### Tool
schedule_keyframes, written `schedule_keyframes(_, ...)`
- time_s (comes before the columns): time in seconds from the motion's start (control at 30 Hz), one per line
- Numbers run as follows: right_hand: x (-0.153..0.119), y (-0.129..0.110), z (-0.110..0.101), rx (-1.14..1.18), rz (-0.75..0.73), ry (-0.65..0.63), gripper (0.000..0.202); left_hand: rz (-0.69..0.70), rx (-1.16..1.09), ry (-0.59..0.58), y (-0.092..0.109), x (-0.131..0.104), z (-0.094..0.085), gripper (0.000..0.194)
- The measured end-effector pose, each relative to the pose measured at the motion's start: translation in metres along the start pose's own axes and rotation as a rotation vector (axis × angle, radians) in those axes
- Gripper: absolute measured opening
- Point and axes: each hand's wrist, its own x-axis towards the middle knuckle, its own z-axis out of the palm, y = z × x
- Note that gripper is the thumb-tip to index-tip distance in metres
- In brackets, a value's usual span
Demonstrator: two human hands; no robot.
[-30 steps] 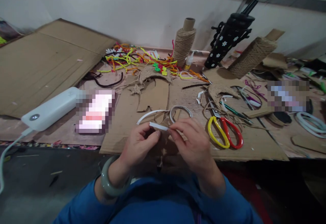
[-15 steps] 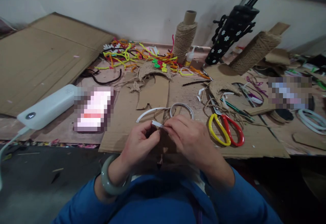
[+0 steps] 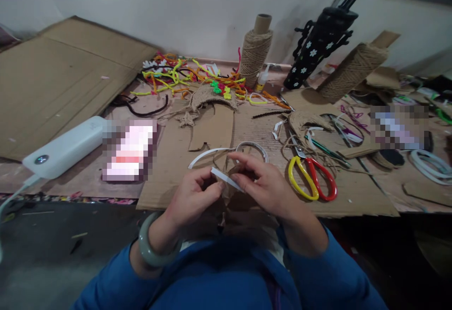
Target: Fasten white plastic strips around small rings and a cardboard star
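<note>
From here: step in hand looks like fine handling of a short white strip (image 3: 225,178), up off the cardboard sheet (image 3: 165,178) and spanning both hands near the table's front edge. Left hand (image 3: 192,197): thumb and index pinched on the strip's left end. Right hand (image 3: 270,187): thumb by the other end, index raised apart from it; can't tell if the hidden fingers grip. Pale ring (image 3: 264,152) lies just beyond, scissors (image 3: 301,154) right of the right hand, untouched. Next move, my read: calls for a firm left pinch and light right fingertip control; thin strip could twist.
</note>
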Motion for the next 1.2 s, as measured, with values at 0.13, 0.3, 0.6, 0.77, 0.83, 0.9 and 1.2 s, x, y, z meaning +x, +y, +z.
schedule_keyframes(0.13,0.005,0.002,0.013,0.288,0.089,0.138,0.012,0.005,-0.026,-0.037,0.002,0.001,0.000,0.012)
schedule_keyframes(0.3,0.009,-0.001,0.024,0.401,0.127,0.206,0.008,-0.048,-0.008,-0.045,-0.002,0.003,-0.003,0.016)
schedule_keyframes(0.6,-0.008,0.006,0.021,-0.213,-0.265,0.312,0.011,-0.102,-0.154,0.156,0.003,0.007,0.000,0.023)
schedule_keyframes(0.77,-0.009,0.005,0.028,-0.359,-0.369,0.306,0.010,-0.114,-0.169,0.158,-0.001,0.009,0.001,0.024)
schedule_keyframes(0.83,-0.008,0.006,0.029,-0.402,-0.376,0.309,0.008,-0.107,-0.165,0.162,-0.003,0.009,0.000,0.024)
schedule_keyframes(0.9,-0.007,0.007,0.030,-0.426,-0.373,0.309,0.008,-0.091,-0.165,0.165,-0.005,0.010,0.000,0.024)
schedule_keyframes(1.2,-0.008,0.001,0.028,-0.240,-0.180,0.267,0.008,-0.041,-0.222,0.156,-0.005,0.007,0.000,0.024)
